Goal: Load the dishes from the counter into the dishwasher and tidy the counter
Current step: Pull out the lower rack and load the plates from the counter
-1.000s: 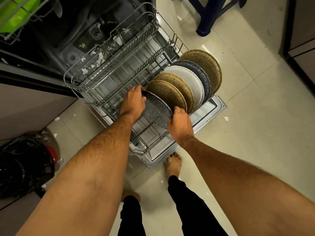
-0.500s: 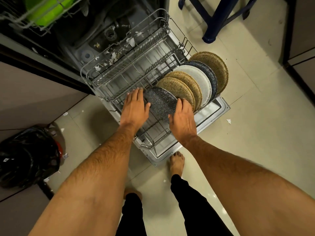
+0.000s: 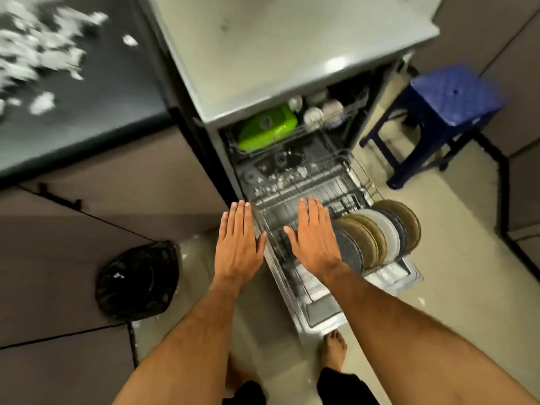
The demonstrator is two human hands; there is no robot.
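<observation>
The dishwasher stands open with its lower rack pulled out over the door. Several plates stand on edge in the rack's right end: a dark speckled plate nearest me, then brown ones, a white one and more behind. My left hand hovers flat with straight fingers just left of the rack. My right hand hovers flat above the rack, beside the dark plate, holding nothing. The upper rack holds a green container and pale cups.
A dark counter at upper left is strewn with white scraps. A black bin bag sits on the floor at left. A blue stool stands right of the dishwasher. My bare feet are by the door's front edge.
Both hands have let go of the dark speckled plate, which now stands in the rack. The hands lifted and opened flat. My head rose, bringing the counter and dishwasher top into view.
</observation>
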